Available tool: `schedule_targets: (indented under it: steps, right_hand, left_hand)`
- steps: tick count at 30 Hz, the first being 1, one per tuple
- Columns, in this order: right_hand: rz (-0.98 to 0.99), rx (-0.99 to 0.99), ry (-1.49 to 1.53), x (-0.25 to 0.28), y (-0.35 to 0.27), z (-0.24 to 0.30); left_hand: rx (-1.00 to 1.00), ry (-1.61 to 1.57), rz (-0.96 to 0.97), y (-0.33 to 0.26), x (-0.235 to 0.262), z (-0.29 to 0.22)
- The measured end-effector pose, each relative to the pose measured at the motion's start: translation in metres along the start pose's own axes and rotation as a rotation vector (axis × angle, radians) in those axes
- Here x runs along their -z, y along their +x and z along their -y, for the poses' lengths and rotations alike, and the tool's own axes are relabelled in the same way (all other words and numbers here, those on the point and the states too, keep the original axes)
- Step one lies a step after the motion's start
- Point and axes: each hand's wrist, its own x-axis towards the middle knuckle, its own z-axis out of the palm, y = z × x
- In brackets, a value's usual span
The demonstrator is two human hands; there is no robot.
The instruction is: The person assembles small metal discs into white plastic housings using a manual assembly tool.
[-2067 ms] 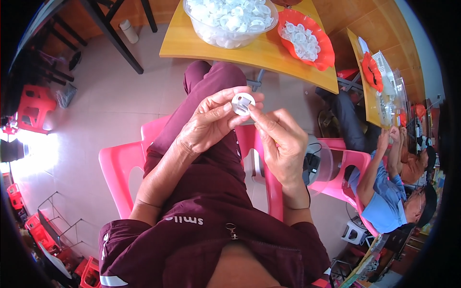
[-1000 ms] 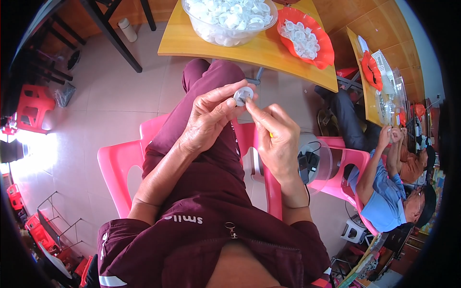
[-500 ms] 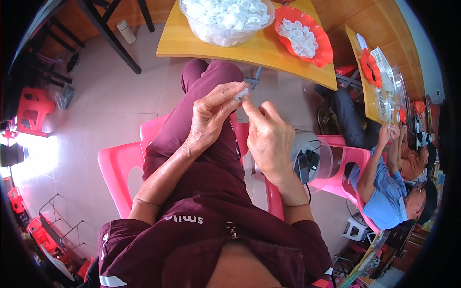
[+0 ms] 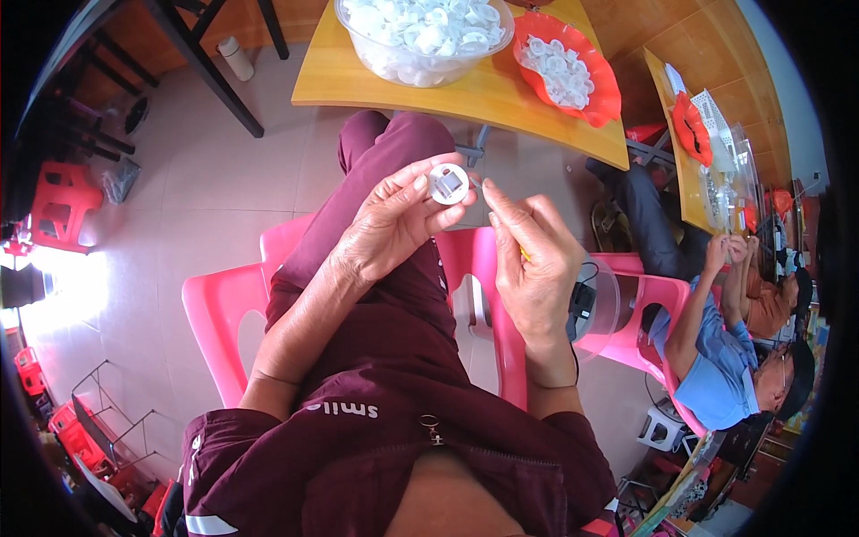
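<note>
Above my lap, my left hand (image 4: 386,225) pinches a small round white plastic piece (image 4: 448,184) by its rim. A grey square part sits in the middle of its face, which is turned up. Just to the right is my right hand (image 4: 540,273), its fingers curled and the index finger pointing toward the disc. A thin greyish tip shows by that fingertip, and a bit of yellow (image 4: 525,254) shows between the fingers; most of this slim thing is hidden in the hand, and its kind cannot be made out.
On the yellow table (image 4: 394,97) ahead stand a clear bowl (image 4: 420,73) heaped with white plastic pieces and a red wavy-edged dish (image 4: 601,109) of similar pieces. Pink chairs (image 4: 215,313) surround me. A clear round tub (image 4: 608,309) holds black items. Other people sit at right.
My left hand has turned the white piece so its round face shows. My right hand has drawn back to the right, away from it.
</note>
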Motion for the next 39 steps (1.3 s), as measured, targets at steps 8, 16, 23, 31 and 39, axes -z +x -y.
schedule_targets:
  steps: [8,16,23,31,39]
  right_hand:
    - [0.002,0.023,0.105,-0.002,0.002,-0.002]
    - [-0.07,0.092,0.159,-0.007,0.002,-0.006]
    - [-0.07,0.102,0.18,-0.005,0.003,-0.005]
    - [-0.085,0.119,0.198,-0.004,0.003,-0.002]
    - [-0.063,0.153,0.118,-0.012,-0.003,0.0]
  left_hand:
    - [0.055,-0.13,0.009,-0.004,-0.003,0.004]
    - [0.106,-0.238,-0.022,-0.005,-0.005,0.011]
    - [0.103,-0.222,0.03,-0.007,-0.005,0.013]
    - [0.082,-0.169,0.033,-0.009,-0.009,0.009]
    - [-0.09,0.082,-0.032,-0.01,-0.012,0.005]
